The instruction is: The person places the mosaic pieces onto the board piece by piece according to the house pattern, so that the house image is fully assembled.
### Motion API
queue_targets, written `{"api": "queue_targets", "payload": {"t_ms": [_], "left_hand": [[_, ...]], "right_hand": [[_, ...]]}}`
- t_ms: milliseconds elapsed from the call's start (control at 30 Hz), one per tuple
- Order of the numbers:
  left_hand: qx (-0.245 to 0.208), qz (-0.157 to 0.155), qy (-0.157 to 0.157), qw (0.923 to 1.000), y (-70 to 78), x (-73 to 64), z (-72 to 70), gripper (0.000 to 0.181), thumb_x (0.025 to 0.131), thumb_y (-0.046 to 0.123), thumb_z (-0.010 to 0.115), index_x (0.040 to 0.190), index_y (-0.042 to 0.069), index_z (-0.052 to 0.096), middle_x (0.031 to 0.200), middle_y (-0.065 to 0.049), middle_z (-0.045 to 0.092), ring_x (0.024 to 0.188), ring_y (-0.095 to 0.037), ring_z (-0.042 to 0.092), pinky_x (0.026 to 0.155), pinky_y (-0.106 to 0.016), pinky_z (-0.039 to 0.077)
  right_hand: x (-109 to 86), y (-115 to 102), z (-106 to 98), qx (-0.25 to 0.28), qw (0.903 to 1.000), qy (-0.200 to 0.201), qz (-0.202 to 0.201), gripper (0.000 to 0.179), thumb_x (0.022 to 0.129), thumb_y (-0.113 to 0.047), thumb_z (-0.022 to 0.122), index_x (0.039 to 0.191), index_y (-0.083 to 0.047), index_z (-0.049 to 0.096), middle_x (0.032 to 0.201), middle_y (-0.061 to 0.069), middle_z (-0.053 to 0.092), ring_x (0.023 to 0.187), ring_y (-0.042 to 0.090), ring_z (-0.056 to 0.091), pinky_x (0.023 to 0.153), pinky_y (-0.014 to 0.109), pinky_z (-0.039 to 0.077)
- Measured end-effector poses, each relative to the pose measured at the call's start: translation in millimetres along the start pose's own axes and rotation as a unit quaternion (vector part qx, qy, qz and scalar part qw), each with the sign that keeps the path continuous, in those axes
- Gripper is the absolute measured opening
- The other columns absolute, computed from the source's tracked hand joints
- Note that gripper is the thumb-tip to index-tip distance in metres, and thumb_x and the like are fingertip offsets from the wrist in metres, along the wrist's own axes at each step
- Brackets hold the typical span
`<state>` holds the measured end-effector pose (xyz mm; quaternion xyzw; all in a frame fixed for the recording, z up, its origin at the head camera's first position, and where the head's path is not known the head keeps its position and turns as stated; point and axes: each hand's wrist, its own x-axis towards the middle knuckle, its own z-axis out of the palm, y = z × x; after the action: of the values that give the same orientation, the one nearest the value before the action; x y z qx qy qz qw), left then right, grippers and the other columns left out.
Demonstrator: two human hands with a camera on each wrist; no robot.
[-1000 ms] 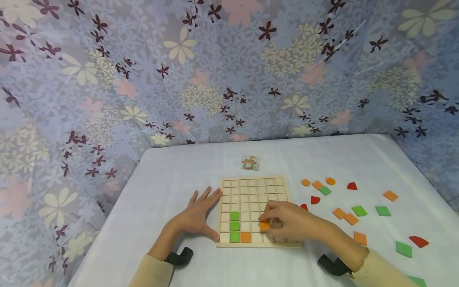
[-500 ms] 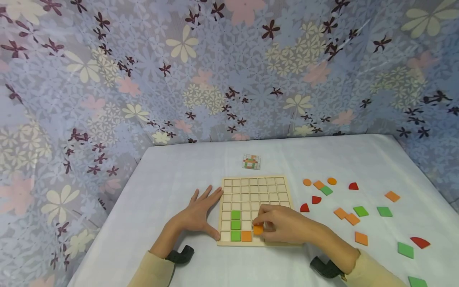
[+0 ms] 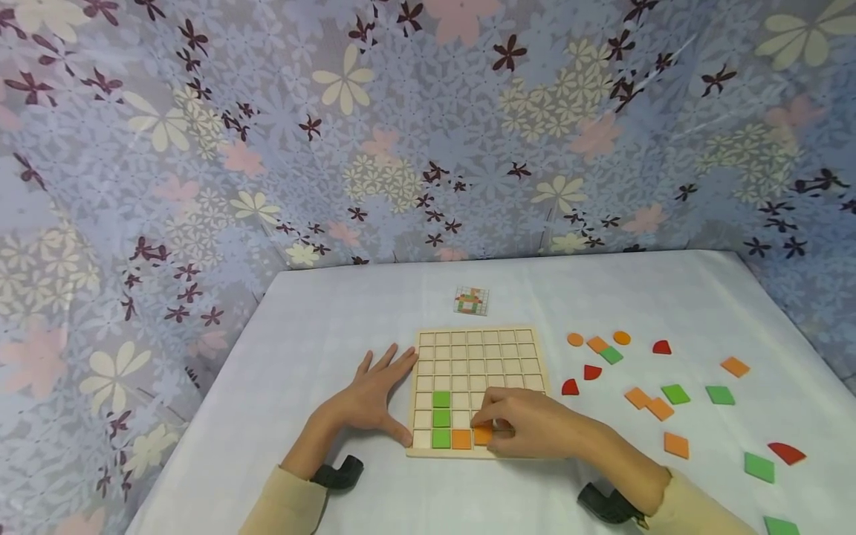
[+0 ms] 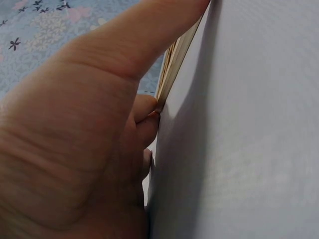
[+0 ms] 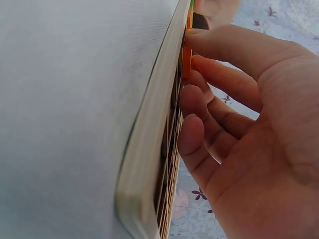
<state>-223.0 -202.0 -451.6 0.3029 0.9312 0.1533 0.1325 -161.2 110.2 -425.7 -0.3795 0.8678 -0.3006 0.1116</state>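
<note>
On the table (image 3: pixel 334 312), a grid board (image 3: pixel 476 357) is touched at its left edge by the left hand (image 3: pixel 368 401); behind the board a card (image 3: pixel 471 301) is laid; to its right, loose pieces (image 3: pixel 676 446) are scattered; in its second column from the left, three tiles (image 3: pixel 441 419) are lined back from the nearest row; right of the nearest, a fourth tile (image 3: pixel 461 440) is set; beside that, a fifth tile (image 3: pixel 483 435) is held by the right hand (image 3: pixel 531 425).

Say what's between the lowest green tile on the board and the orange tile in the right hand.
A second orange tile, in the bottom row, lies between the lowest green tile and the held orange tile, as the head view shows.
</note>
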Motion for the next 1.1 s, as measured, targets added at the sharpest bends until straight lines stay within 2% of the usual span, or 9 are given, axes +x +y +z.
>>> {"api": "queue_targets", "payload": {"t_ms": [433,733,833,1100], "left_hand": [[0.005,0.006,-0.001,1.0000,2.4,1.3,-4.0,0.142,0.042,0.084,0.070,0.156,0.021,0.014,0.160,0.007,0.008,0.146,-0.022,-0.003,0.113,-0.050,-0.008],[0.002,0.003,-0.002,1.0000,1.3,0.1,-2.6,0.142,0.042,0.086,0.068,0.156,0.022,0.013,0.160,0.008,0.008,0.146,-0.021,-0.004,0.113,-0.050,-0.009],[0.002,-0.001,-0.002,1.0000,0.8,-0.4,-1.9,0.141,0.042,0.086,0.068,0.156,0.023,0.013,0.160,0.009,0.007,0.146,-0.020,-0.004,0.113,-0.050,-0.009],[-0.004,0.008,0.006,0.9999,0.7,-1.0,-0.9,0.140,0.043,0.084,0.071,0.156,0.021,0.016,0.160,0.006,0.011,0.146,-0.023,-0.002,0.113,-0.052,-0.008]], "right_hand": [[-2.4,0,0,-0.014,0.9998,-0.003,-0.012,0.031,0.081,-0.017,0.069,0.110,-0.027,0.074,0.086,-0.015,0.053,0.066,0.001,0.047,0.057,0.019,0.041],[-6.0,6,-10,0.012,0.9998,-0.012,-0.014,0.026,0.083,-0.017,0.070,0.108,-0.022,0.073,0.082,-0.016,0.055,0.069,0.004,0.052,0.061,0.020,0.046],[-7.7,11,-17,0.014,0.9998,-0.012,-0.008,0.023,0.085,-0.018,0.072,0.107,-0.022,0.072,0.082,-0.017,0.055,0.070,0.006,0.053,0.062,0.021,0.047],[-16.1,35,-39,0.041,0.9984,0.002,0.038,0.025,0.087,-0.016,0.071,0.112,-0.018,0.071,0.086,-0.013,0.059,0.073,0.008,0.055,0.063,0.023,0.049]]}}
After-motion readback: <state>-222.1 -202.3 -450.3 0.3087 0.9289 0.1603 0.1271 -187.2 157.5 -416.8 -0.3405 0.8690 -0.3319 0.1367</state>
